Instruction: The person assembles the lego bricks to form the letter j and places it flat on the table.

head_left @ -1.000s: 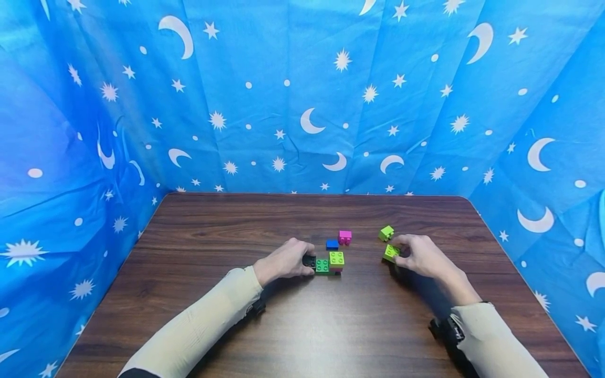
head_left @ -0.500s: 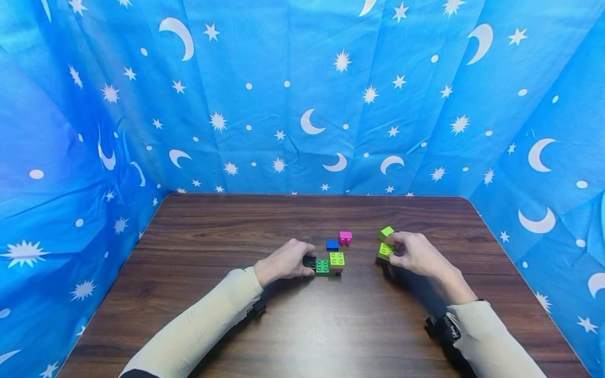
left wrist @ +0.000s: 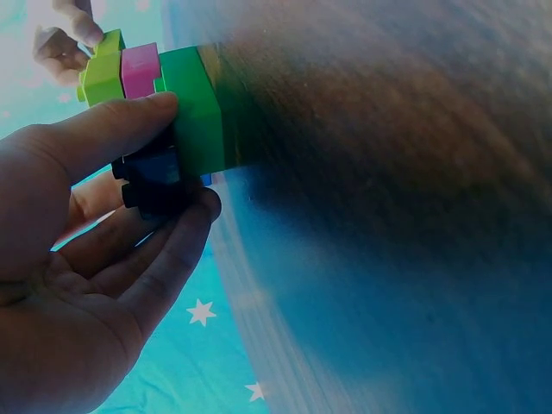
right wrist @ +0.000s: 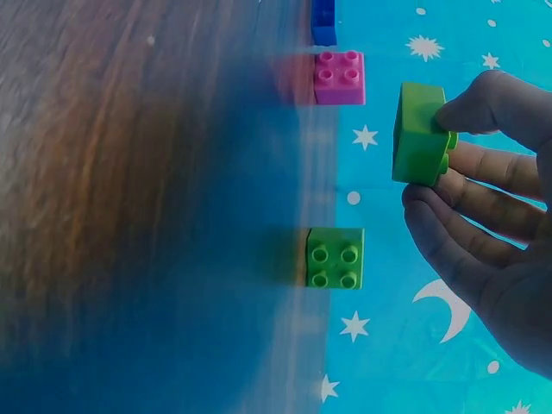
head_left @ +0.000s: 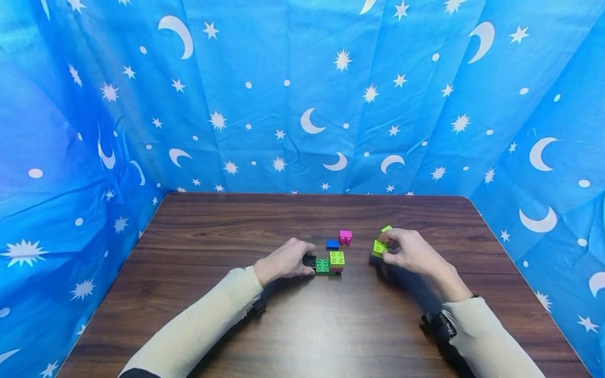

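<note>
My left hand (head_left: pixel 285 258) pinches the black brick (left wrist: pixel 153 177) at the left end of a small build on the table. A green brick (head_left: pixel 322 265) lies beside the black one. At the build's right end, a lime brick (head_left: pixel 337 258) tops a pink brick (left wrist: pixel 141 71). To the right, my right hand (head_left: pixel 415 253) holds another lime brick (right wrist: pixel 420 134) between thumb and fingers, studs facing the palm. It is raised off the table, apart from the build. Behind that hand, a third lime brick (right wrist: pixel 335 259) is partly hidden in the head view.
A loose pink brick (head_left: pixel 345 237) and a blue brick (head_left: pixel 332 244) lie behind the build. The wooden table (head_left: pixel 227 220) ends at a blue cloth (head_left: pixel 264 105) printed with moons and stars, which also hangs on both sides.
My right hand has moved left and slightly away from me with its lime brick, now covering much of the loose lime brick. The left hand and build have stayed put.
</note>
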A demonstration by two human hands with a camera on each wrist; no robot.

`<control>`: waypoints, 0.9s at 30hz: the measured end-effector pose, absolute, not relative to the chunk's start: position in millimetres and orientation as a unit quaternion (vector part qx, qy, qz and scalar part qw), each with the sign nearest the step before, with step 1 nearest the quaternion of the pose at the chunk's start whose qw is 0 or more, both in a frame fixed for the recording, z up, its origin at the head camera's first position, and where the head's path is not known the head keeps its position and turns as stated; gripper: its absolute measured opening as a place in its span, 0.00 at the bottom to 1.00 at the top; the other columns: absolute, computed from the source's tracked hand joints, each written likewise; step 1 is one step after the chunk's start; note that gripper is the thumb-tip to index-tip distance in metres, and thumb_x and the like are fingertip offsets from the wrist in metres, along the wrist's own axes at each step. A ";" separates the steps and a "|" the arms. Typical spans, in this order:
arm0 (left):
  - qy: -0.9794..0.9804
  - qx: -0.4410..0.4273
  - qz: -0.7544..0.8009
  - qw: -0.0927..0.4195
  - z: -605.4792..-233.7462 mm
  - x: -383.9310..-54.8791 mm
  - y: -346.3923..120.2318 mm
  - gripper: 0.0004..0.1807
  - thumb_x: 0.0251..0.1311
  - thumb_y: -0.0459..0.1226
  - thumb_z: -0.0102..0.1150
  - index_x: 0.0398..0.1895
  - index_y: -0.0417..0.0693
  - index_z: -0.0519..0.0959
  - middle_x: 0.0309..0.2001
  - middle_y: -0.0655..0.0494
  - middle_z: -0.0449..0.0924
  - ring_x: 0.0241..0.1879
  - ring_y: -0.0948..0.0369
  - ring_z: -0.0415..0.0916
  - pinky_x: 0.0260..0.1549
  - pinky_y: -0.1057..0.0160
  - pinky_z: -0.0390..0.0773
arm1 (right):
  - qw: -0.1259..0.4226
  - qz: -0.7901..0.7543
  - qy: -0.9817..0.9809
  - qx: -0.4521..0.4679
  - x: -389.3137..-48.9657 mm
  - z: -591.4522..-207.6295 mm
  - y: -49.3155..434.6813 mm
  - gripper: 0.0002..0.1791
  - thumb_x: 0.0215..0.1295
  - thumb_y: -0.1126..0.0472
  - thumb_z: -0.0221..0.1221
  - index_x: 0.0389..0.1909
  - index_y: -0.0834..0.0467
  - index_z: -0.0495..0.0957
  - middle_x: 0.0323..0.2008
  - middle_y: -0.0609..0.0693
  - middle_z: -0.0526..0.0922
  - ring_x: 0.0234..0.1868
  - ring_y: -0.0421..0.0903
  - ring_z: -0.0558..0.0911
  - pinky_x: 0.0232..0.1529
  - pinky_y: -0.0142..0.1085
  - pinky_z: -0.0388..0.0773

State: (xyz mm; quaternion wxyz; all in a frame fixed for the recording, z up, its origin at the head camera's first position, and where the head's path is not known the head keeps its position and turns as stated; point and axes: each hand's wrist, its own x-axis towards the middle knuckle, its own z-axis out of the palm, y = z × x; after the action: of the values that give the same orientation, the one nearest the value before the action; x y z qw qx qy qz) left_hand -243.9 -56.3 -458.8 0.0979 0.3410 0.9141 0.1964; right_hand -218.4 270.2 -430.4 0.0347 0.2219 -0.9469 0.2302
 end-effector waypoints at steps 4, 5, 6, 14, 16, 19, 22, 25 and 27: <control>0.915 0.341 0.194 0.097 -458.6 -243.3 -56.1 0.15 0.52 0.41 0.72 0.41 0.48 0.81 0.33 0.60 0.81 0.31 0.67 0.74 0.31 0.69 0.75 | 0.036 0.233 -0.944 0.233 -219.4 -428.6 265.8 0.14 0.52 0.63 0.66 0.42 0.59 0.81 0.32 0.46 0.82 0.33 0.39 0.79 0.34 0.34 0.78; 0.915 0.341 0.194 0.097 -458.7 -243.2 -56.0 0.14 0.52 0.41 0.72 0.40 0.48 0.81 0.33 0.60 0.81 0.31 0.67 0.74 0.31 0.69 0.75 | 0.037 0.234 -0.942 0.236 -219.3 -427.7 264.4 0.14 0.52 0.63 0.66 0.42 0.59 0.81 0.33 0.46 0.82 0.33 0.39 0.79 0.34 0.34 0.78; 0.915 0.342 0.193 0.097 -458.8 -243.2 -55.9 0.14 0.52 0.41 0.72 0.40 0.48 0.81 0.33 0.60 0.81 0.30 0.67 0.74 0.31 0.69 0.75 | 0.037 0.236 -0.941 0.239 -219.2 -426.7 262.9 0.15 0.52 0.63 0.66 0.43 0.60 0.81 0.34 0.47 0.82 0.33 0.39 0.79 0.34 0.35 0.79; 0.915 0.343 0.191 0.092 -457.9 -243.5 -55.0 0.14 0.51 0.41 0.73 0.40 0.48 0.81 0.33 0.60 0.81 0.30 0.67 0.74 0.31 0.68 0.75 | 0.050 0.252 -0.929 0.268 -221.2 -417.5 249.8 0.16 0.53 0.64 0.66 0.44 0.61 0.80 0.36 0.49 0.83 0.35 0.46 0.82 0.36 0.39 0.81; 0.915 0.343 0.192 0.094 -457.6 -243.3 -55.1 0.14 0.51 0.41 0.73 0.40 0.48 0.81 0.33 0.59 0.82 0.30 0.67 0.74 0.31 0.68 0.75 | 0.053 0.253 -0.927 0.271 -221.6 -416.3 247.1 0.16 0.53 0.64 0.66 0.44 0.61 0.81 0.36 0.49 0.83 0.35 0.46 0.82 0.36 0.39 0.81; 0.915 0.343 0.190 0.093 -457.3 -243.4 -55.6 0.14 0.51 0.41 0.73 0.39 0.48 0.81 0.32 0.60 0.81 0.30 0.67 0.74 0.31 0.69 0.75 | 0.056 0.251 -0.926 0.277 -222.4 -415.6 243.6 0.16 0.52 0.63 0.66 0.44 0.60 0.81 0.36 0.48 0.83 0.35 0.45 0.82 0.36 0.39 0.81; 0.914 0.346 0.191 0.088 -456.7 -243.8 -55.9 0.14 0.50 0.41 0.73 0.37 0.49 0.81 0.30 0.61 0.80 0.28 0.67 0.73 0.30 0.69 0.74 | 0.061 0.247 -0.926 0.279 -222.9 -414.9 241.0 0.16 0.52 0.63 0.66 0.44 0.59 0.81 0.36 0.47 0.82 0.34 0.43 0.81 0.35 0.37 0.80; 0.914 0.349 0.192 0.084 -456.9 -244.3 -55.9 0.13 0.50 0.41 0.74 0.36 0.49 0.80 0.28 0.62 0.79 0.27 0.67 0.73 0.28 0.69 0.74 | 0.063 0.246 -0.926 0.278 -222.6 -413.7 239.2 0.16 0.52 0.63 0.66 0.44 0.58 0.81 0.36 0.46 0.82 0.34 0.42 0.80 0.35 0.35 0.79; 0.914 0.348 0.191 0.085 -457.5 -244.0 -55.8 0.13 0.50 0.42 0.74 0.35 0.49 0.80 0.27 0.62 0.78 0.27 0.67 0.72 0.28 0.69 0.74 | 0.059 0.250 -0.926 0.276 -221.8 -412.7 238.0 0.16 0.52 0.63 0.66 0.44 0.58 0.81 0.36 0.46 0.82 0.34 0.43 0.80 0.35 0.35 0.79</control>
State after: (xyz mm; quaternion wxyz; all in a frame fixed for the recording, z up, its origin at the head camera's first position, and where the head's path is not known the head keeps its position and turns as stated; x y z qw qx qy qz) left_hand -244.0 -55.8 -457.5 0.0851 0.3485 0.9138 0.1907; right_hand -221.8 238.0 -412.7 0.0590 0.2761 -0.9262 0.2501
